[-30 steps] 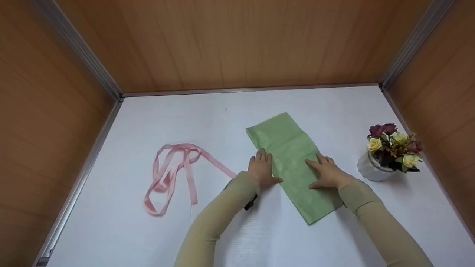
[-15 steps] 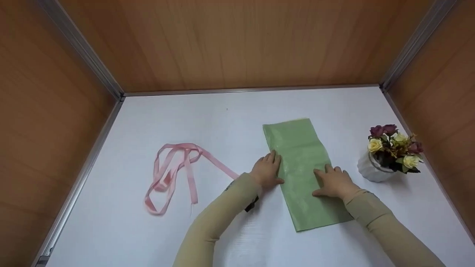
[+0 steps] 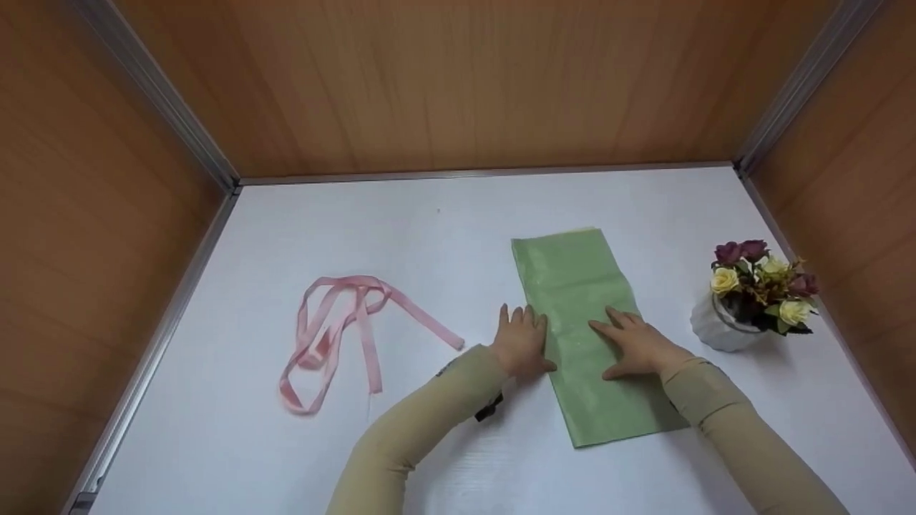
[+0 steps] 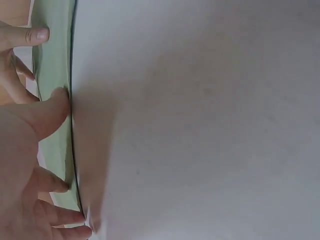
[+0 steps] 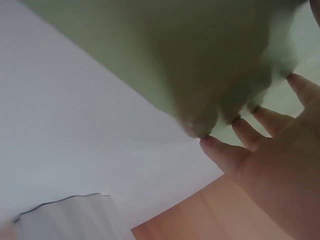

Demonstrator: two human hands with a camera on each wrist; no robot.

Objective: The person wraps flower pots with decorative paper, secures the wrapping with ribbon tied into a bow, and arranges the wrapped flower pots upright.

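Note:
A folded green sheet (image 3: 572, 286), which looks like wrapping paper, lies lengthwise on the white table. My left hand (image 3: 520, 343) rests along its left edge with fingers spread and thumb over the border. In the left wrist view, the thumb and fingertips (image 4: 60, 102) touch the sheet's edge. On the right part of the sheet, my right hand (image 3: 633, 348) presses down with spread fingers. The right wrist view has those fingertips (image 5: 212, 142) on the green surface, close to its border.
A pink ribbon (image 3: 368, 350) lies in loose loops on the left of the table. To the right stands a white ribbed pot (image 3: 715, 325) of yellow and dark red flowers (image 3: 762, 286). Wooden panels (image 3: 458, 86) enclose the back and sides.
The green sheet has turned from slanted to nearly straight and shifted right. Both hands moved right with it; then my left hand slid slightly toward me along the edge.

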